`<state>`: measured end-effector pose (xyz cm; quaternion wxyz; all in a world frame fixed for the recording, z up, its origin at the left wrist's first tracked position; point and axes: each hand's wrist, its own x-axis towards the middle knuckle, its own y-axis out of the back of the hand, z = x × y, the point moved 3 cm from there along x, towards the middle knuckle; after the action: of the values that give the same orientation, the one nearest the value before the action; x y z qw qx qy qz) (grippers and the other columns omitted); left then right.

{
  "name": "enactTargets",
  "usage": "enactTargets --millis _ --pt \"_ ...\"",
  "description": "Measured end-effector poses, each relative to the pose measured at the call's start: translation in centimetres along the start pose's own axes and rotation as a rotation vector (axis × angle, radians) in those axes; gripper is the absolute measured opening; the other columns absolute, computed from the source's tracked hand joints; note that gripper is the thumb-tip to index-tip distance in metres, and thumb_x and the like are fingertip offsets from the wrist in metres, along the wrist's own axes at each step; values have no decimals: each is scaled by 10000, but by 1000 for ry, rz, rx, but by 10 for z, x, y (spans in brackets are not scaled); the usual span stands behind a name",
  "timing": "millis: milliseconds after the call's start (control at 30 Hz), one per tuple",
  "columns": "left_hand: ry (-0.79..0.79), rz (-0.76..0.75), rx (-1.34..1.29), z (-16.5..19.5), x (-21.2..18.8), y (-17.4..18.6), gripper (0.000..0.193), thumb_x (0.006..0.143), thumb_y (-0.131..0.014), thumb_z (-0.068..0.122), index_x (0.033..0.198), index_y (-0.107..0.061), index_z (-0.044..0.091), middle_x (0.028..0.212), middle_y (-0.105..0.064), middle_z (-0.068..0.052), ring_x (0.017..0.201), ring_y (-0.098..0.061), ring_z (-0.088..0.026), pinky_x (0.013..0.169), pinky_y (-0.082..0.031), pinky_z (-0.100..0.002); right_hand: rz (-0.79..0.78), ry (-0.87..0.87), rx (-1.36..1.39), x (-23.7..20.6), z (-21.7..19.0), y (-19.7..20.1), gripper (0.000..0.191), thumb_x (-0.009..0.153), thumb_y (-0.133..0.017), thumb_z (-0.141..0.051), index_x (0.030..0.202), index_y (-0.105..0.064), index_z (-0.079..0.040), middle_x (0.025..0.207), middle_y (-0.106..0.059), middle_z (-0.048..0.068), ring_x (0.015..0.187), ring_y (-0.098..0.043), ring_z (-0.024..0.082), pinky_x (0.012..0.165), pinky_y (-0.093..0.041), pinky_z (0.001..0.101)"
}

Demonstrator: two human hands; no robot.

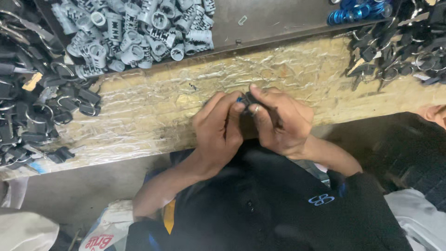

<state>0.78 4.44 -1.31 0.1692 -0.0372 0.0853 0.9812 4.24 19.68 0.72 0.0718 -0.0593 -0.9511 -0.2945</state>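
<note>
Small black part (247,98) with a blue bit, pinched between both hands above the desk (153,111). Left hand (218,130) grip pressed on its left side; right hand (281,123) grip closed over its right, thumb on top. Mostly hidden by fingers. Grey plastic pieces (134,32) heaped well beyond; black clips with rings (32,107) far left.

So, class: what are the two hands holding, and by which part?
Both the left hand and right hand pinch a small dark part with a blue bit between fingertips; the exact grip points are hidden.
</note>
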Motion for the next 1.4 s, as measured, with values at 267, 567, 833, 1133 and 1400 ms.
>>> enactTargets --millis 267,567,833,1133,1400 --pt "-157 126 0 -1 16 -21 175 1021 -641 -27 1195 -630 -15 990 -635 -145 774 -663 -272 695 -532 -346 3 -156 -5 -18 26 12 261 992 -648 135 1251 -619 134 1021 -728 184 857 -706 142 728 -547 217" --pt "128 -123 -284 -1 32 -14 50 1068 -666 36 1094 -698 7 899 -674 -76 718 -671 -196 656 -528 -310 -438 -374 182 17 36 55 387 980 -662 -13 1364 -634 20 966 -736 94 757 -676 65 660 -552 214" --pt "-299 -215 378 19 33 -9 315 854 -702 -33 1159 -720 43 1169 -637 -170 911 -712 -318 674 -558 -343 -138 -69 -652 73 85 135 91 1073 -696 -42 1137 -723 16 857 -701 131 699 -645 185 630 -499 280" --pt "-141 14 80 -1 16 29 159 1023 -734 -21 1163 -682 32 1178 -688 -96 951 -741 -219 782 -600 -285 -303 178 -1221 78 211 142 69 948 -707 -22 942 -639 -17 773 -629 96 655 -611 228 656 -482 332" --pt "-75 7 -27 5 20 28 123 994 -728 -32 1109 -696 1 1060 -716 -128 870 -729 -205 713 -575 -283 -306 155 -1150 85 198 132 128 922 -755 26 985 -648 -3 788 -629 109 654 -611 242 617 -477 346"
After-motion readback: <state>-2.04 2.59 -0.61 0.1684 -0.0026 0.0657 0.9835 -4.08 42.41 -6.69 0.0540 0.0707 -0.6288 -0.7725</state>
